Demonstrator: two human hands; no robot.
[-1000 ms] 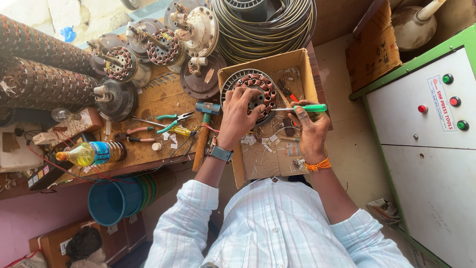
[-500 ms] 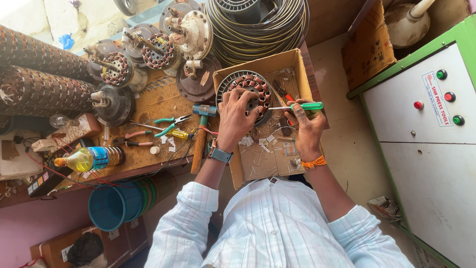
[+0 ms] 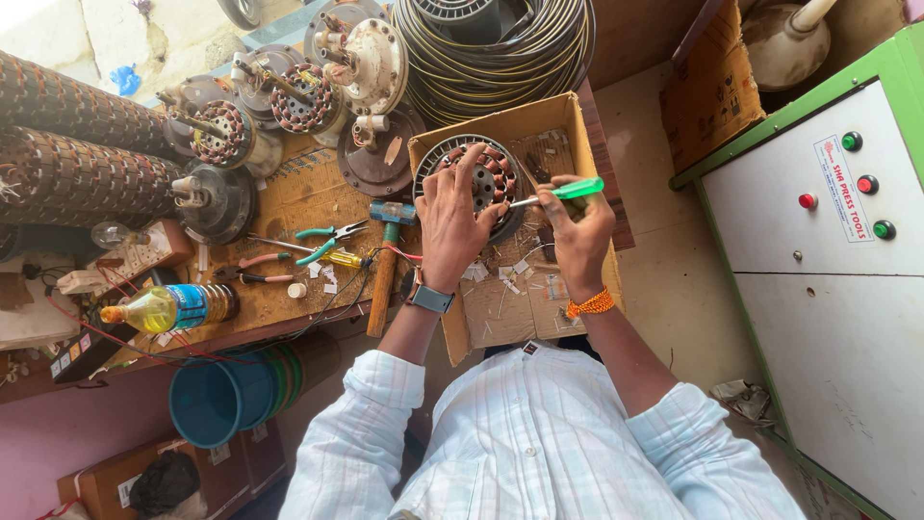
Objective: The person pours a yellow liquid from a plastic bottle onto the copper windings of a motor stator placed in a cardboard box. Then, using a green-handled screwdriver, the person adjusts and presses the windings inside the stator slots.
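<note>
We're prying at the stator (image 3: pixel 476 178) — left hand (image 3: pixel 452 220) spread flat on it, right hand (image 3: pixel 576 231) gripping the green screwdriver (image 3: pixel 563 193); next needs steady leverage.

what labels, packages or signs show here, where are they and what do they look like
Label: white upright rectangle with red print, on the white cabinet front at right, beside the coloured buttons.
Cardboard box: open, brown, on the bench under both hands.
Bottle: lying at the bench's left, yellow liquid, blue wrap label, orange cap.
Carton: brown, by the cabinet.
</note>
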